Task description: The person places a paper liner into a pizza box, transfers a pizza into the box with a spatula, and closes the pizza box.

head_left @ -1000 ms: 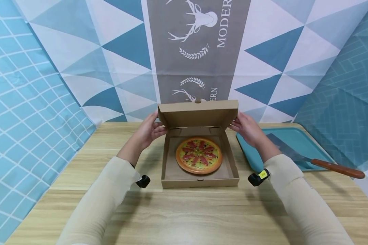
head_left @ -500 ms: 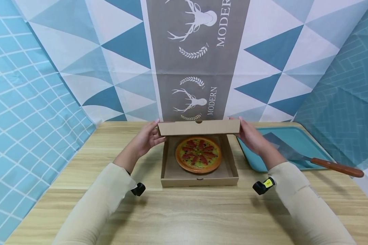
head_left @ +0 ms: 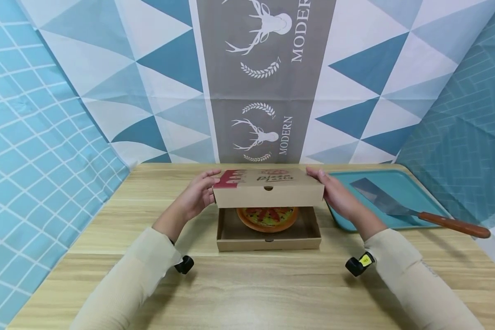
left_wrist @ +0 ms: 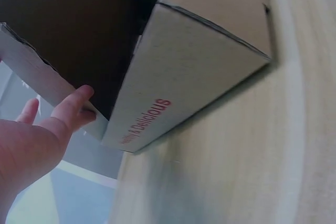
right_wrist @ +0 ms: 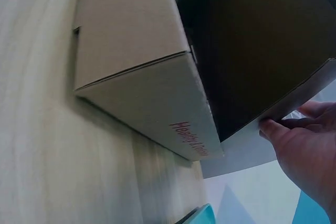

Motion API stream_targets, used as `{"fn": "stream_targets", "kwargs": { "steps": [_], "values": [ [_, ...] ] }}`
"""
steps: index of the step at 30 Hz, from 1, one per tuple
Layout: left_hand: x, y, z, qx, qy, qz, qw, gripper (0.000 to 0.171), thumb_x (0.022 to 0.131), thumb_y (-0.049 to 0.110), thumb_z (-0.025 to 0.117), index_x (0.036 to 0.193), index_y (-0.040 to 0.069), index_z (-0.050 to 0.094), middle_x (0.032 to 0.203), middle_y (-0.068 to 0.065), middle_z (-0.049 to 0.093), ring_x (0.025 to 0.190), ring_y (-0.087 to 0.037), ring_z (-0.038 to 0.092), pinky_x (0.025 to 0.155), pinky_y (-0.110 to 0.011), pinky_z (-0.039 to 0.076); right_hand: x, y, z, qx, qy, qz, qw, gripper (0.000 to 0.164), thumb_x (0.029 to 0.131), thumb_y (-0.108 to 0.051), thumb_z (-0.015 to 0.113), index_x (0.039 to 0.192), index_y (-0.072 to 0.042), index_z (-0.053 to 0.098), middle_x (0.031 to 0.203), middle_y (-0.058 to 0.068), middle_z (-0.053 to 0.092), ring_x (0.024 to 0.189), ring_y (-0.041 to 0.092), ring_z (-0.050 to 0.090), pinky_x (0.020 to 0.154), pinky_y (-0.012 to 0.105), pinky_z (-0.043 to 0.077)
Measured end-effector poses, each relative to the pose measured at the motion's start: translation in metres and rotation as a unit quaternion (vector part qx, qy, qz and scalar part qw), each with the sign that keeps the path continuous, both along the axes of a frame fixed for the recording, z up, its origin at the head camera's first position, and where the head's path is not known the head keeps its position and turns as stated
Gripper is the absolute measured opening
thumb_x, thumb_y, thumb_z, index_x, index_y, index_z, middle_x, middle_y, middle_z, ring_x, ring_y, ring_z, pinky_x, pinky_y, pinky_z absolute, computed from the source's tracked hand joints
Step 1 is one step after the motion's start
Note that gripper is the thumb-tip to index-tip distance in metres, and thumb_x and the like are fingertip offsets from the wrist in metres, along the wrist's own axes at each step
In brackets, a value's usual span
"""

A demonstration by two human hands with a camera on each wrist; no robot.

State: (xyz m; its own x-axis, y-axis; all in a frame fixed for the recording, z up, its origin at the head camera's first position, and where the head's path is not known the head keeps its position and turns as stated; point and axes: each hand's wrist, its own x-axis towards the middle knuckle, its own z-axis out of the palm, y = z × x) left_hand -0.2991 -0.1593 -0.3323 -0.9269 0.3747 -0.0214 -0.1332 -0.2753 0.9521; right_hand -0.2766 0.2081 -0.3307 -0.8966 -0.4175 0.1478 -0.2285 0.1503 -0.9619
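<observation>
A brown cardboard pizza box stands on the table, its lid [head_left: 268,197] tilted partway down over the base [head_left: 268,245]. Inside lies a round pizza [head_left: 268,222] with red strips on top; the lid hides its far part. My left hand [head_left: 194,198] holds the lid's left side, with fingertips curled over the lower edge of the side flap [left_wrist: 44,77] in the left wrist view. On the opposite side, my right hand [head_left: 339,195] grips the lid, its fingers at the edge of the right flap [right_wrist: 294,98] in the right wrist view.
Right of the box lies a blue-green tray [head_left: 412,183]. A metal spatula [head_left: 381,198] rests across it, its wooden handle [head_left: 453,224] jutting past the tray's front edge. Patterned sheets [head_left: 268,91] line the back and sides of the wooden table [head_left: 268,288].
Both hands have swung the lid forward and down, from raised with its inside showing to its printed top showing. The lid now covers the far part of the pizza.
</observation>
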Motion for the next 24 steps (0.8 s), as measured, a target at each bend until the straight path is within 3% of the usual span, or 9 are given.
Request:
{"fn": "stream_targets", "kwargs": {
  "steps": [7,13,18,24],
  "values": [
    [0.006,-0.002,-0.003,-0.002,0.002,-0.011,0.9999,0.057,0.089,0.004,0.045,0.138,0.005,0.017,0.136,-0.016,0.031,0.104,-0.018,0.052,0.079,-0.028,0.047,0.002,0.003,-0.004,0.050,0.014,-0.005,0.999,0.056,0.095,-0.044,0.021,0.142,-0.012,0.018,0.145,0.012,0.015,0.132,0.027,0.014,0.103,0.049,0.015],
    [0.017,-0.006,-0.003,-0.015,0.012,-0.018,0.9997,0.057,0.090,0.006,0.046,0.138,0.008,0.016,0.138,-0.017,0.026,0.115,-0.024,0.043,0.089,-0.033,0.041,0.014,0.010,-0.002,0.082,0.048,0.014,0.995,0.053,0.097,-0.037,0.022,0.142,-0.009,0.014,0.145,0.016,0.014,0.131,0.032,0.015,0.103,0.051,0.015],
    [0.028,-0.006,-0.004,-0.018,0.018,-0.031,0.9992,0.063,0.088,0.005,0.050,0.139,0.007,0.013,0.141,-0.019,0.021,0.123,-0.031,0.033,0.098,-0.038,0.032,0.030,0.017,-0.003,0.153,0.056,0.006,0.987,0.057,0.094,-0.030,0.041,0.141,-0.010,0.015,0.144,0.014,0.017,0.126,0.037,0.026,0.096,0.054,0.027],
    [0.034,-0.005,-0.005,-0.028,0.026,-0.025,0.9990,0.066,0.085,0.005,0.056,0.137,0.007,0.017,0.141,-0.017,0.019,0.125,-0.031,0.030,0.099,-0.038,0.031,0.047,0.019,-0.010,0.200,0.063,-0.011,0.978,0.070,0.079,-0.032,0.065,0.134,-0.007,0.029,0.130,0.012,0.040,0.107,0.028,0.047,0.085,0.044,0.042]
  ]
}}
